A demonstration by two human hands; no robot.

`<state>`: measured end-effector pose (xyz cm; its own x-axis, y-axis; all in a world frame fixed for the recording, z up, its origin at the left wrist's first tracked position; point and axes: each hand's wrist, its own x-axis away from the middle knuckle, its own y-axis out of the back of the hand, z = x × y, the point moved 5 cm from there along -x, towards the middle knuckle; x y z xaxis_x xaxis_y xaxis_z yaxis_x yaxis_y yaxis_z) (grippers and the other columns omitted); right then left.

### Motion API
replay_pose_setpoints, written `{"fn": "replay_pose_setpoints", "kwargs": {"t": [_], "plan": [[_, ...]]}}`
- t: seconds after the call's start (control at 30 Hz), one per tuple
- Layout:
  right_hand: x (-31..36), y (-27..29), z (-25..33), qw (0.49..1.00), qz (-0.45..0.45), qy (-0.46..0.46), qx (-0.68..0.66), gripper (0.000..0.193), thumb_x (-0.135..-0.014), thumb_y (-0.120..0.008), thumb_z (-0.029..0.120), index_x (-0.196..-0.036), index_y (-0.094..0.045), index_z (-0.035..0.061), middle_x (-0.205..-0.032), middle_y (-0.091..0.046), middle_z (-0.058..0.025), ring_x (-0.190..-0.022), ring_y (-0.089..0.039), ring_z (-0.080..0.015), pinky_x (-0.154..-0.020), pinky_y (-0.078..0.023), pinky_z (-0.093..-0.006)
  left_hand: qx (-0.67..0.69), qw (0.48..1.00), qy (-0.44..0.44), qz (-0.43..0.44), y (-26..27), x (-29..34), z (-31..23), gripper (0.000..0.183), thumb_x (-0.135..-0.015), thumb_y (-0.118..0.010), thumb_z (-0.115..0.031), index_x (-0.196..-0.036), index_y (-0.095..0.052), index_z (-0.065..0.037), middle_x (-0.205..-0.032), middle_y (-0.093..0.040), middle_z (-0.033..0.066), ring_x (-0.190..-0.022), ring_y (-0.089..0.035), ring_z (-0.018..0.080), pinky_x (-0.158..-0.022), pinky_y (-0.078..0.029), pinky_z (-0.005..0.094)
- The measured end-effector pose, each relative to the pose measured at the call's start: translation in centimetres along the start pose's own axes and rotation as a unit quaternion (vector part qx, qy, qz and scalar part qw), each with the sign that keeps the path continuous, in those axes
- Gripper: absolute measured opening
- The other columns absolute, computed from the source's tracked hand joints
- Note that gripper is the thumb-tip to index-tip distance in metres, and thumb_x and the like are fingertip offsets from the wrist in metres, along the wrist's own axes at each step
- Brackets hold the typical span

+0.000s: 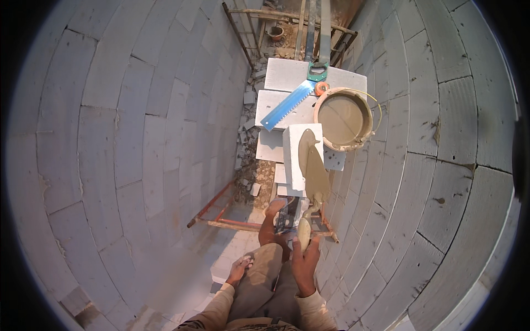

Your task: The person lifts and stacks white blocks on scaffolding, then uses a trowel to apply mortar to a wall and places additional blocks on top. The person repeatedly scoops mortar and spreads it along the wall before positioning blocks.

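Observation:
My right hand (305, 266) is closed around the pale handle of a trowel (316, 185), whose long blade is coated in wet grey mortar. The blade lies over the right side of a white lightweight block (294, 160), and a patch of mortar (307, 139) sits on the block's top near its far end. My left hand (239, 270) rests on my left leg with nothing in it, its fingers loosely bent. Just past the block, to the right, stands a round bucket (366, 139) of grey mortar with a yellow handle.
A handsaw (290, 103) with a blue blade and green grip lies on more white blocks (284, 74), beside an orange round object (321, 88). Block walls (176, 127) rise closely on both sides. Scaffold bars (234, 224) cross below; rubble (251, 190) lies along the left wall.

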<state>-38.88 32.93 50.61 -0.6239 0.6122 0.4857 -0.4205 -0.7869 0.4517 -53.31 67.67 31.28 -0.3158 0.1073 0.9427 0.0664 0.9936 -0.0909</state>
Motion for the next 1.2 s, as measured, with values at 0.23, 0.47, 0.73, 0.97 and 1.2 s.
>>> {"fn": "replay_pose_setpoints", "kwargs": {"t": [0.23,0.47,0.73,0.97,1.2], "plan": [[-1.8,3.2,0.3,0.944,0.039,-0.112,-0.309,0.036,-0.102,-0.064,0.028,-0.123,-0.054,0.0011,-0.088,-0.059,-0.0052,-0.052,-0.052,-0.0094,-0.043,-0.043,-0.0247,-0.024,0.999,0.027,-0.020,-0.5,0.2,-0.6,0.034,-0.104,-0.063,-0.023,-0.129,-0.066,-0.001,-0.115,-0.073,0.0072,-0.097,-0.066,0.0116,-0.087,-0.053,0.0264],[-23.8,4.8,-6.1,0.925,0.033,-0.118,-0.359,0.048,-0.104,-0.059,0.049,-0.110,-0.058,0.0009,-0.075,-0.057,-0.0039,-0.051,-0.053,-0.0104,-0.040,-0.040,-0.0224,-0.031,0.997,0.055,-0.036,-0.5,0.0,-2.3,0.032,-0.104,-0.060,-0.019,-0.131,-0.064,-0.001,-0.114,-0.073,0.0052,-0.095,-0.066,0.0102,-0.086,-0.054,0.0270],[-35.9,-0.9,-15.2,0.907,0.007,-0.187,-0.377,0.049,-0.106,-0.054,0.051,-0.108,-0.060,0.0018,-0.072,-0.058,-0.0053,-0.054,-0.057,-0.0151,-0.045,-0.044,-0.0272,-0.046,0.996,0.048,-0.060,0.3,-1.1,-4.3,0.032,-0.105,-0.058,-0.016,-0.132,-0.063,0.001,-0.115,-0.073,0.0087,-0.101,-0.068,0.0149,-0.095,-0.052,0.0278],[-35.9,-5.7,-15.6,0.874,0.024,-0.173,-0.452,0.044,-0.107,-0.053,0.045,-0.115,-0.056,0.0011,-0.079,-0.060,-0.0068,-0.062,-0.061,-0.0181,-0.054,-0.050,-0.0310,-0.056,0.995,0.059,-0.051,-0.4,-1.0,-4.8,0.032,-0.106,-0.059,-0.019,-0.131,-0.063,0.001,-0.114,-0.072,0.0072,-0.100,-0.067,0.0135,-0.094,-0.053,0.0277],[-36.2,-6.1,-14.6,0.871,0.055,-0.163,-0.460,0.041,-0.107,-0.055,0.040,-0.117,-0.055,0.0002,-0.090,-0.062,-0.0102,-0.075,-0.064,-0.0212,-0.071,-0.057,-0.0367,-0.053,0.996,0.060,-0.031,-0.8,-1.7,-4.9,0.033,-0.106,-0.058,-0.020,-0.130,-0.063,0.002,-0.116,-0.072,0.0064,-0.101,-0.066,0.0121,-0.094,-0.052,0.0274]]}}
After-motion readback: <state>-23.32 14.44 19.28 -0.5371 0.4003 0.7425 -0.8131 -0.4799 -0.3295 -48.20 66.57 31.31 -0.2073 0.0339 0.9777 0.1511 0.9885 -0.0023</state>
